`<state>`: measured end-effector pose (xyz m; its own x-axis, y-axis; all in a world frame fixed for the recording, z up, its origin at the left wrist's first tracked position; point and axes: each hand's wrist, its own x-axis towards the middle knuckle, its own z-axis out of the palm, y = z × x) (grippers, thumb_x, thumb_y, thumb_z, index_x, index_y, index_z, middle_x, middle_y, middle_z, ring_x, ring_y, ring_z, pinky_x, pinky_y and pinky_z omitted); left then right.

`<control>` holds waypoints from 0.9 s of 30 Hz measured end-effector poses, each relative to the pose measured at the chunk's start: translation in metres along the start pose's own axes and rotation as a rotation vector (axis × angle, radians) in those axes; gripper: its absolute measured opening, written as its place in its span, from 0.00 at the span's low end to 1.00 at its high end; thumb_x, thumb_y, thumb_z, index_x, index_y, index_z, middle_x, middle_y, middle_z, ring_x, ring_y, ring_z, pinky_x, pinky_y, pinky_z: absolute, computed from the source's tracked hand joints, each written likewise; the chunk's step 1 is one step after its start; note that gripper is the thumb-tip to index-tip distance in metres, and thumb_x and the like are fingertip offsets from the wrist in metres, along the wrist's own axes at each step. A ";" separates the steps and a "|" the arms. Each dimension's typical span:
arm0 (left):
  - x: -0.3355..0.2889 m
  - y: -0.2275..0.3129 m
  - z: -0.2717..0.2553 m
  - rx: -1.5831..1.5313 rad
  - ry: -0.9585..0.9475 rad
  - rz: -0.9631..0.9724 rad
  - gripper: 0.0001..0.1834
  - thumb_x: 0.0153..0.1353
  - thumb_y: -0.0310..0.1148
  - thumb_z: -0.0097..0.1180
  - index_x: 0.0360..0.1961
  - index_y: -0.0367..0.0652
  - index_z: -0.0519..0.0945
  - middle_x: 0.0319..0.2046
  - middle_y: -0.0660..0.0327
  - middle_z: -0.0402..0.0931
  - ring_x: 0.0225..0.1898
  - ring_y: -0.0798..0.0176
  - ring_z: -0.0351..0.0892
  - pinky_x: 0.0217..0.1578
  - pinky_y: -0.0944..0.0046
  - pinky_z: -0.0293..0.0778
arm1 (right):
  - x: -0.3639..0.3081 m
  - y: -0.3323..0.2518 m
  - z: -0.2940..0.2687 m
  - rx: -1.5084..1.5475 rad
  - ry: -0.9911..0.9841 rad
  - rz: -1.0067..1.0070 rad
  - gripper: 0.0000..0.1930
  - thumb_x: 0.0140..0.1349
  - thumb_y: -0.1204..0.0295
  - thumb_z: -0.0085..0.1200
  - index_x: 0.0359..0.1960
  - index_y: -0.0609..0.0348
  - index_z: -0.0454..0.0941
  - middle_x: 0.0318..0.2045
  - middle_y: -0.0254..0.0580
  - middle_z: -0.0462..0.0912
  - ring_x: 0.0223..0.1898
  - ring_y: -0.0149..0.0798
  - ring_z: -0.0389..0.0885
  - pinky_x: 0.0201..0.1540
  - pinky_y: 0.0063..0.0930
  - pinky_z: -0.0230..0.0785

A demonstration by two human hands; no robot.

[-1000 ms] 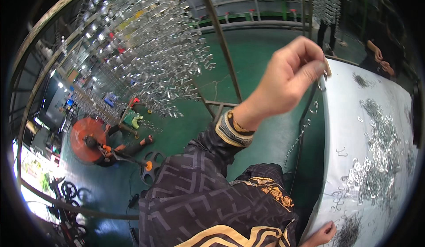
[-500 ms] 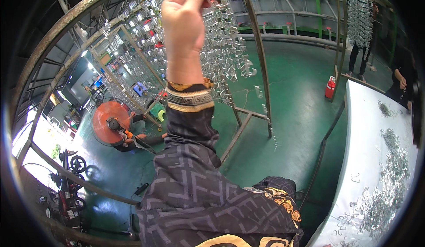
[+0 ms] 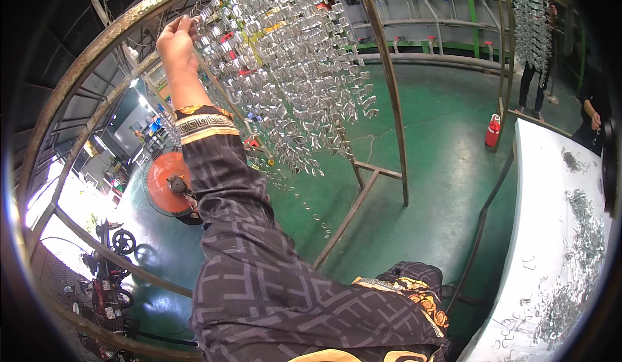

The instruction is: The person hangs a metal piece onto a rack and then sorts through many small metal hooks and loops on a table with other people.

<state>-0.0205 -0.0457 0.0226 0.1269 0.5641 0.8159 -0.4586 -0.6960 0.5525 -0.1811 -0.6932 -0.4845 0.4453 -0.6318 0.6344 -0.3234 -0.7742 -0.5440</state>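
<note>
Fingers point(image 3: 183, 25) on my left hand point(image 3: 178, 46) are drawn in narrow, tips pinched together right at the top left edge of the hanging strands of bent silver metal pieces point(image 3: 285, 77). Too small to make out whether there's a piece between the tips or they're just touching one, so can't tell. Right hand's out of the shot, can't tell what its fingers are up to.

Clock is centred on the left hand from here. Most of that shiny curtain spreads out around 3 to 4 o'clock. The black patterned sleeve point(image 3: 223, 174) with its gold-trimmed cuff runs down toward 5. A rusty curved frame bar point(image 3: 110, 35) passes at about 10, and an orange-red fan point(image 3: 162, 184) is down at 6.

Farther off, there's a white-topped table point(image 3: 534, 200) near 4 o'clock with loose metal hooks point(image 3: 583, 222) piled along its far side. Red fire extinguisher point(image 3: 493, 132) on the green floor point(image 3: 440, 167) around 3:30, another hanging silver bunch point(image 3: 531, 25) near 3, and a co-worker's hand point(image 3: 595, 121) just past 3.
</note>
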 end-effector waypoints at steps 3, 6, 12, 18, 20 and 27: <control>0.038 -0.022 -0.024 0.099 0.077 0.036 0.07 0.64 0.27 0.58 0.41 0.33 0.79 0.31 0.59 0.82 0.27 0.71 0.78 0.29 0.73 0.74 | 0.000 0.001 0.000 -0.009 -0.007 -0.003 0.10 0.58 0.75 0.57 0.20 0.68 0.78 0.17 0.53 0.76 0.21 0.52 0.72 0.29 0.43 0.67; 0.050 -0.024 -0.029 0.217 0.125 0.013 0.08 0.64 0.26 0.57 0.41 0.32 0.78 0.31 0.56 0.83 0.26 0.70 0.78 0.29 0.73 0.74 | -0.001 0.004 -0.001 -0.030 -0.027 0.011 0.09 0.58 0.75 0.58 0.22 0.68 0.79 0.19 0.54 0.77 0.23 0.53 0.74 0.30 0.42 0.68; 0.087 -0.029 -0.040 0.245 0.138 -0.054 0.08 0.66 0.29 0.55 0.42 0.36 0.78 0.31 0.58 0.84 0.21 0.76 0.73 0.18 0.76 0.62 | -0.006 0.012 0.003 -0.033 -0.026 0.052 0.09 0.59 0.74 0.58 0.23 0.67 0.80 0.20 0.53 0.77 0.23 0.54 0.74 0.31 0.42 0.69; 0.113 -0.043 -0.049 0.355 0.124 -0.019 0.08 0.62 0.27 0.56 0.39 0.34 0.80 0.27 0.60 0.82 0.19 0.74 0.71 0.17 0.73 0.60 | -0.007 0.022 0.005 -0.052 -0.019 -0.010 0.11 0.60 0.71 0.58 0.23 0.66 0.80 0.20 0.54 0.77 0.23 0.54 0.74 0.30 0.44 0.69; 0.133 -0.048 -0.059 0.382 0.117 0.004 0.07 0.60 0.26 0.56 0.36 0.34 0.82 0.25 0.61 0.80 0.19 0.72 0.71 0.17 0.72 0.60 | -0.004 0.015 0.005 -0.014 -0.016 0.000 0.11 0.60 0.71 0.58 0.22 0.66 0.80 0.20 0.54 0.77 0.23 0.55 0.73 0.30 0.45 0.69; 0.137 -0.046 -0.056 0.570 0.078 -0.126 0.07 0.62 0.32 0.60 0.33 0.40 0.83 0.25 0.63 0.81 0.22 0.72 0.76 0.20 0.72 0.64 | -0.007 0.033 0.013 -0.084 -0.011 -0.039 0.14 0.60 0.68 0.59 0.20 0.65 0.79 0.18 0.54 0.76 0.21 0.55 0.73 0.27 0.46 0.67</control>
<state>-0.0311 0.0881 0.0996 0.0748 0.6741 0.7349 0.1036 -0.7382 0.6666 -0.1838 -0.7140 -0.5138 0.4684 -0.6006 0.6480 -0.3743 -0.7992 -0.4703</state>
